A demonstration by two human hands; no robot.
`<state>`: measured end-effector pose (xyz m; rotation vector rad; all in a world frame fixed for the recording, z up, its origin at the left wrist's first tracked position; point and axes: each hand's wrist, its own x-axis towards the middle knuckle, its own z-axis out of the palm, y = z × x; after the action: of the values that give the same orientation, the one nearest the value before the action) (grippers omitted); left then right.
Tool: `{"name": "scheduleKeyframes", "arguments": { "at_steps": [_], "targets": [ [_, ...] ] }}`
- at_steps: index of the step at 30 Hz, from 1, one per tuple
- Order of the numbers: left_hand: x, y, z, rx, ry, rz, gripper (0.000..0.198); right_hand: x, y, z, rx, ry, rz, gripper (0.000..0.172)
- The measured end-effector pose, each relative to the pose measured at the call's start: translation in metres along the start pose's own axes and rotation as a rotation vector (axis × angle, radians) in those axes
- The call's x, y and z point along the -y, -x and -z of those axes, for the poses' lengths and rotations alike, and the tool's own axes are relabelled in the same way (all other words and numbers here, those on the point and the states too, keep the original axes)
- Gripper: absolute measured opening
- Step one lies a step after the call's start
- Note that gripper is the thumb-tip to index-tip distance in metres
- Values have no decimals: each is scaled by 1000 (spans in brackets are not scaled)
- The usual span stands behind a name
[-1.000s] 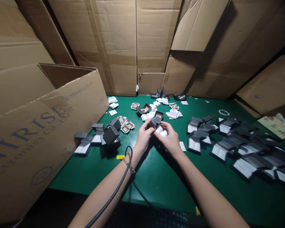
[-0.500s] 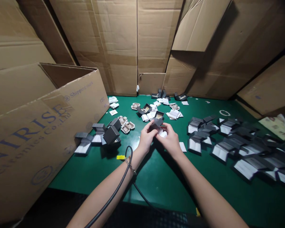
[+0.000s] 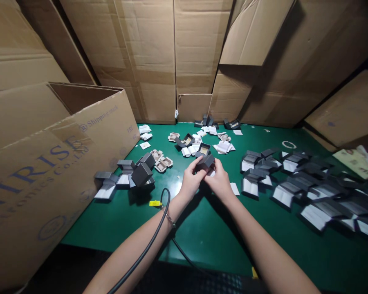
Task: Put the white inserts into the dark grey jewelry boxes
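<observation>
Near the middle of the green table, my left hand [image 3: 191, 178] and my right hand [image 3: 218, 178] are closed around one small dark grey box [image 3: 206, 162]. My left fingers grip its left side, and my right fingers hold it from the right. A bit of white [image 3: 212, 173] shows below the box, between my hands; whether it is paper or a lining I cannot tell. Just beyond my hands stands an open dark box [image 3: 204, 149] with a beige inside. A white paper piece [image 3: 234, 189] lies beside my right wrist.
Many open dark boxes [image 3: 317, 187] with white flaps spread over the right side. More dark boxes [image 3: 142, 174] and pulp inserts [image 3: 163, 164] are at left, by a large carton [image 3: 110, 118]. A black cord [image 3: 147, 257] runs along my left forearm. Cardboard [image 3: 153, 61] walls the back.
The dark box between my hands has turned, and its grey outer side now shows more. Less white is visible under it. The whole view has shifted slightly.
</observation>
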<state>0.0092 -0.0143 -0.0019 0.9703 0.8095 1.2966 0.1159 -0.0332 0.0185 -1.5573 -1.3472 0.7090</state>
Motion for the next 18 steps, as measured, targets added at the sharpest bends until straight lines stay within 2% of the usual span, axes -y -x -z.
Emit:
{"name": "scheduleKeyframes", "arguments": {
  "at_steps": [5,8,13,18],
  "targets": [
    [-6,-3,0,-42,114,3,49,-1,0,0,-42,48,169,75],
    [-14,-4,0,-67,157,-13,46,-1,1,2,-62,108,257,78],
    [-20,-9,5,-166,142,-47,48,-1,-3,7,-79,162,334,58],
    [-20,-11,7,-211,111,-44,49,-2,-5,9,-49,145,277,44]
  ]
}}
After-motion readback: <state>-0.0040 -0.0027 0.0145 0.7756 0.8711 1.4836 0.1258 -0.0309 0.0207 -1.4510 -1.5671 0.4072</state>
